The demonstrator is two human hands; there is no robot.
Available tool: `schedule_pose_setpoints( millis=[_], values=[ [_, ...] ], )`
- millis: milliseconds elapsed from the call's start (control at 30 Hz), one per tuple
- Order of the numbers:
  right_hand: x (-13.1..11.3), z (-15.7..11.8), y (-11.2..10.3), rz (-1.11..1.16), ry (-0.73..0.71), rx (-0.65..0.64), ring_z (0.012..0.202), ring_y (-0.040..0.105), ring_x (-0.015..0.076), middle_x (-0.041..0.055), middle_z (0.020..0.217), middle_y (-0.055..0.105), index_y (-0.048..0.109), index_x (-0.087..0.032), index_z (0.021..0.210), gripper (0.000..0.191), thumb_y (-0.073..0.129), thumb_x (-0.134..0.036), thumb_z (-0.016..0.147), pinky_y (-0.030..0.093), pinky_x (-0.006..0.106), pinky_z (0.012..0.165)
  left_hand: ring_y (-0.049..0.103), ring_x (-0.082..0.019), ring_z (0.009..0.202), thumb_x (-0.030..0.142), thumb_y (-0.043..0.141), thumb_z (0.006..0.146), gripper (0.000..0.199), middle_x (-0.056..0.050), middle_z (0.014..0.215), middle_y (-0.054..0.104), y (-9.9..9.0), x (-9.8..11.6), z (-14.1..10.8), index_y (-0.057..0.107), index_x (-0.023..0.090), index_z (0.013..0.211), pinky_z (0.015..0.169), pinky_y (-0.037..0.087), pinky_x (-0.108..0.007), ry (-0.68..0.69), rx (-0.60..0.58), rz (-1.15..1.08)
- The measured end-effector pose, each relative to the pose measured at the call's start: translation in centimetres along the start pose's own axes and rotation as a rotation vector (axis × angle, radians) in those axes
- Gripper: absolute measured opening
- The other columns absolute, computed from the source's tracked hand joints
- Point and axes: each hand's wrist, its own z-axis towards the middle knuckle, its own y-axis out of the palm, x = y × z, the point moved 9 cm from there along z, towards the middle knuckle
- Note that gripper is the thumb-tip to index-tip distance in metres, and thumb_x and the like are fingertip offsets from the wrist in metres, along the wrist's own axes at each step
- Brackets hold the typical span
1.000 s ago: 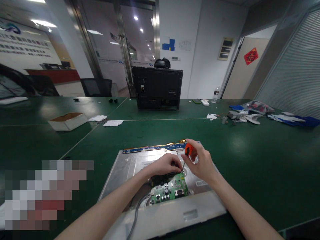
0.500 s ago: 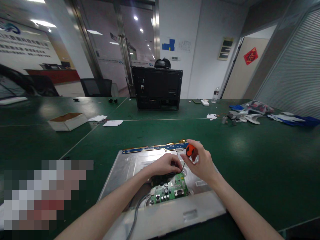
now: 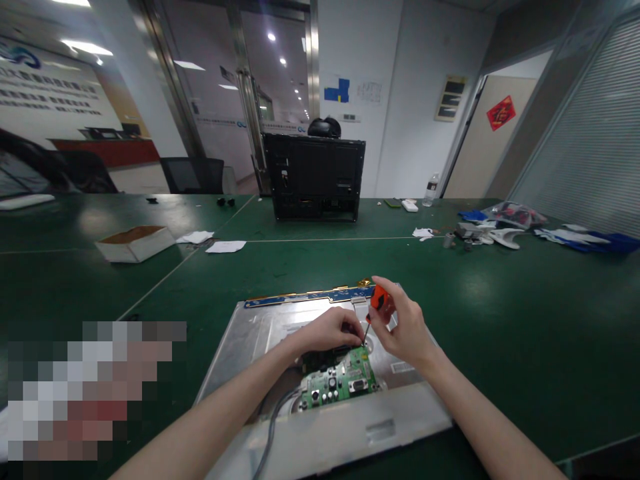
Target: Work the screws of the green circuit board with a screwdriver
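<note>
An orange-and-black screwdriver (image 3: 380, 297) is gripped at its handle by my right hand (image 3: 406, 327). Its thin shaft slants down to the upper corner of a green circuit board (image 3: 340, 377). At that same corner, the fingers of my left hand (image 3: 330, 328) are pinched together close to the screwdriver's tip. Whatever lies between them is hidden. The board rests on the silver metal back of a flat display panel (image 3: 270, 333). A narrow blue circuit strip (image 3: 310, 296) runs along the panel's far edge, and a grey cable (image 3: 273, 427) leads from the board toward me.
Beyond the panel, a black monitor (image 3: 315, 177) stands on the green table (image 3: 240, 270). An open white box (image 3: 135, 245) and paper sheets (image 3: 226, 247) lie to the left. Plastic bags (image 3: 517, 215), small parts and a bottle (image 3: 431, 191) are on the right. A blurred patch covers the lower left.
My right thumb and fingers have shifted slightly on the screwdriver handle, which has turned a little. The screwdriver tip, my left hand and the board stay in place.
</note>
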Motion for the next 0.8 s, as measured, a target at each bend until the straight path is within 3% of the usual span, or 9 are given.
schedule_pose_setpoints(
  millis=[100,233,533,800],
  values=[
    [0.16,-0.08,-0.06,-0.049,-0.004,0.032,0.046,0.049,0.0091,-0.0047,0.066,0.055,0.044,-0.022,0.123,0.040,0.055,-0.022,0.084,0.042,0.020,0.046,0.057,-0.014,0.068,0.015,0.068,0.071,0.007,0.001,0.071,0.065,0.02,-0.06,0.06,0.070,0.015,0.078,0.065,0.043,-0.022,-0.004,0.001,0.006],
    [0.14,-0.13,-0.15,-0.063,-0.030,0.053,0.045,0.047,0.0078,-0.0040,0.069,0.058,0.047,-0.023,0.120,0.037,0.058,-0.024,0.084,0.041,0.019,0.046,0.058,-0.014,0.070,0.014,0.067,0.071,0.003,0.000,0.075,0.066,0.01,0.01,0.09,0.069,0.015,0.073,0.067,0.043,-0.022,-0.010,0.003,0.016],
    [-0.18,-0.04,0.19,0.037,-0.010,-0.040,0.053,0.052,0.0096,0.0016,0.084,0.061,0.038,-0.022,0.131,0.050,0.049,-0.016,0.083,0.046,0.022,0.048,0.058,-0.014,0.070,0.017,0.068,0.072,0.007,0.001,0.073,0.066,-0.05,-0.02,0.05,0.070,0.015,0.078,0.067,0.043,-0.023,0.000,0.005,0.006],
    [0.16,-0.19,-0.10,-0.032,-0.009,0.039,0.048,0.049,0.0085,-0.0033,0.072,0.056,0.043,-0.022,0.123,0.042,0.055,-0.020,0.083,0.042,0.020,0.046,0.058,-0.014,0.070,0.013,0.067,0.071,0.008,0.000,0.073,0.066,-0.06,0.19,0.04,0.070,0.014,0.078,0.067,0.043,-0.022,0.014,0.005,0.014]
  ],
)
